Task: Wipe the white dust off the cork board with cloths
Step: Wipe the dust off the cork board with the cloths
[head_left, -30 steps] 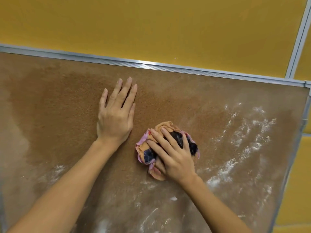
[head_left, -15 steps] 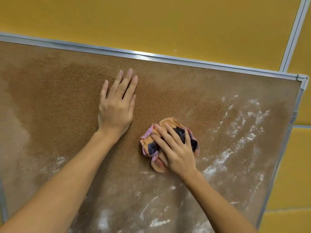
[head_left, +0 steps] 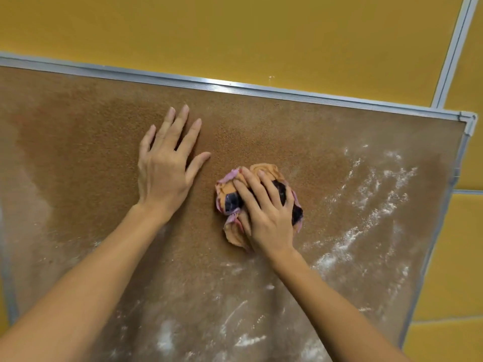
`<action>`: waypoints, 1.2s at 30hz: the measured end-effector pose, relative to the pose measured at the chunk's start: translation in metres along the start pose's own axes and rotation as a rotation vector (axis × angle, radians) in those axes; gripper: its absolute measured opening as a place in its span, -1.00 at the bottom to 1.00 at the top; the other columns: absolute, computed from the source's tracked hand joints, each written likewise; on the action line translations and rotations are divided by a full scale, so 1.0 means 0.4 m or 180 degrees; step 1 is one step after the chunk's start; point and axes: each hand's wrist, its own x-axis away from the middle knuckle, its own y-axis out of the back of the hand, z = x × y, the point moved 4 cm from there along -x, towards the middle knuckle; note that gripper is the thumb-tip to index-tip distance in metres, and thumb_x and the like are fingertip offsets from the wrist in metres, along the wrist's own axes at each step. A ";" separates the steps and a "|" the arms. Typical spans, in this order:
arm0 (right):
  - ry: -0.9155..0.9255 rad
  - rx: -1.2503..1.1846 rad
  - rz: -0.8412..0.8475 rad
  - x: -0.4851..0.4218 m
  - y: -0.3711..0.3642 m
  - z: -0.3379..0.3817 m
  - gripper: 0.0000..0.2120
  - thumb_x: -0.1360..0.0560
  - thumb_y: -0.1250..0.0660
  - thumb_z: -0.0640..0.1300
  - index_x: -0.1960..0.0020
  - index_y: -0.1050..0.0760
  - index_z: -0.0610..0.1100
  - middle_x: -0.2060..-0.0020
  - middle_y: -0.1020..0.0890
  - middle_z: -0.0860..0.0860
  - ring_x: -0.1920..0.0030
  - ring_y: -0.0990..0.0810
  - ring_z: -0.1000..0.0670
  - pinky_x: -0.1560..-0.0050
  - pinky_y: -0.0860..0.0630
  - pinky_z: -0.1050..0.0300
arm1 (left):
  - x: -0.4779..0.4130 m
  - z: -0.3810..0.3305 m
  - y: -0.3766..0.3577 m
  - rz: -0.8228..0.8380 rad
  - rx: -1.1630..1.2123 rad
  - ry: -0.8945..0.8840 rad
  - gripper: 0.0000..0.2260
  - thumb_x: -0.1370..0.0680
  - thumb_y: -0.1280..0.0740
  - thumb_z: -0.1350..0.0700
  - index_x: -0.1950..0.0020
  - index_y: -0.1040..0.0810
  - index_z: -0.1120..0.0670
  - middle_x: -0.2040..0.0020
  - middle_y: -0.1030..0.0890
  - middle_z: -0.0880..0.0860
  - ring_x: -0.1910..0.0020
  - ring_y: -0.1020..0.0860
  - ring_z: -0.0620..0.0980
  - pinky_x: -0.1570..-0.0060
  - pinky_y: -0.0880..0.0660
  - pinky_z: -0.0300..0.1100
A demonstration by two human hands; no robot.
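The cork board (head_left: pixel 261 131) fills the frame's middle, with its aluminium frame (head_left: pixel 235 87) along the top and right edges. Wiped brown cork lies open at upper centre, while white dust (head_left: pixel 366 194) streaks the right and bottom. The left hand (head_left: pixel 164 173) rests flat with fingers spread. The right hand (head_left: pixel 266 215) curls its fingers over a crumpled orange-pink cloth (head_left: pixel 225 190) at centre.

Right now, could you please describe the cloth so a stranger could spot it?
On the brown cork board, look right of centre. The crumpled orange, pink and dark-blue cloth sits under the right hand, the only patterned thing there.
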 end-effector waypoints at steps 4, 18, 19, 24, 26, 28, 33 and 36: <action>-0.0336 -0.0302 -0.0138 -0.093 -0.024 0.093 -0.48 -0.58 -0.25 -0.01 -0.54 -0.38 0.01 -0.57 -0.32 0.04 -0.60 -0.23 -0.05 -0.47 -0.21 -0.32 | 0.011 0.028 0.015 -0.0214 0.0103 -0.0009 -0.62 -0.71 -0.27 0.03 -0.52 -0.46 0.04 -0.58 -0.35 0.07 -0.58 -0.29 0.09 -0.46 -0.26 0.09; 0.0664 -0.0308 0.0349 0.012 -0.050 0.193 -0.59 -0.68 -0.13 0.11 -0.45 -0.48 0.01 -0.55 -0.36 0.02 -0.60 -0.23 -0.07 -0.46 -0.26 -0.29 | 0.017 -0.007 0.009 -0.0571 0.0206 -0.0163 -0.67 -0.69 -0.32 0.09 -0.41 -0.55 0.19 -0.52 -0.41 0.12 -0.54 -0.36 0.15 -0.40 -0.33 0.06; 0.0888 -0.0245 0.0438 0.055 -0.048 0.177 -0.61 -0.68 -0.15 0.10 -0.44 -0.48 0.03 -0.55 -0.37 0.03 -0.59 -0.23 -0.05 -0.44 -0.30 -0.26 | 0.018 -0.032 0.002 -0.0620 0.0180 -0.0166 -0.66 -0.69 -0.33 0.09 -0.43 -0.53 0.19 -0.53 -0.40 0.12 -0.55 -0.35 0.14 -0.42 -0.31 0.06; 0.0047 -0.0066 0.0379 0.115 0.032 -0.010 -0.46 -0.60 -0.39 -0.02 -0.54 -0.36 0.02 -0.59 -0.28 0.04 -0.59 -0.23 -0.06 -0.38 -0.37 -0.23 | -0.028 -0.187 -0.047 -0.0646 0.0492 -0.0290 -0.67 -0.69 -0.28 0.13 -0.44 -0.51 0.19 -0.52 -0.44 0.12 -0.54 -0.36 0.11 -0.43 -0.29 0.05; -0.0176 -0.0071 0.0295 0.104 0.073 -0.095 -0.53 -0.66 -0.23 -0.01 -0.56 -0.35 0.00 -0.59 -0.29 0.02 -0.59 -0.24 -0.08 -0.39 -0.37 -0.24 | -0.048 -0.260 -0.073 -0.0611 0.0638 -0.0353 -0.67 -0.69 -0.28 0.15 -0.45 -0.51 0.18 -0.51 -0.44 0.12 -0.54 -0.36 0.11 -0.43 -0.30 0.05; -0.0309 0.0019 0.0238 0.096 0.105 -0.179 -0.55 -0.68 -0.10 0.00 -0.55 -0.36 0.00 -0.59 -0.30 0.02 -0.59 -0.23 -0.08 -0.41 -0.33 -0.23 | -0.057 -0.331 -0.103 -0.0529 0.0718 -0.0424 -0.66 -0.69 -0.27 0.16 -0.46 -0.50 0.18 -0.52 -0.43 0.11 -0.55 -0.35 0.10 -0.43 -0.32 0.06; -0.0496 0.0242 0.0059 0.081 0.147 -0.365 -0.52 -0.62 -0.24 -0.06 -0.54 -0.38 0.01 -0.57 -0.32 0.02 -0.59 -0.24 -0.06 -0.42 -0.27 -0.23 | -0.064 -0.444 -0.175 -0.0394 0.0643 -0.0238 -0.63 -0.69 -0.27 0.16 -0.50 -0.45 0.16 -0.56 -0.39 0.09 -0.57 -0.31 0.10 -0.43 -0.31 0.05; -0.0611 0.0238 -0.0089 0.052 0.164 -0.477 -0.51 -0.59 -0.21 -0.03 -0.52 -0.40 0.00 -0.56 -0.35 0.01 -0.56 -0.29 -0.06 -0.39 -0.31 -0.24 | -0.062 -0.467 -0.211 -0.0300 0.0424 -0.0146 -0.60 -0.69 -0.27 0.13 -0.54 -0.41 0.13 -0.58 -0.36 0.07 -0.59 -0.27 0.08 -0.45 -0.27 0.05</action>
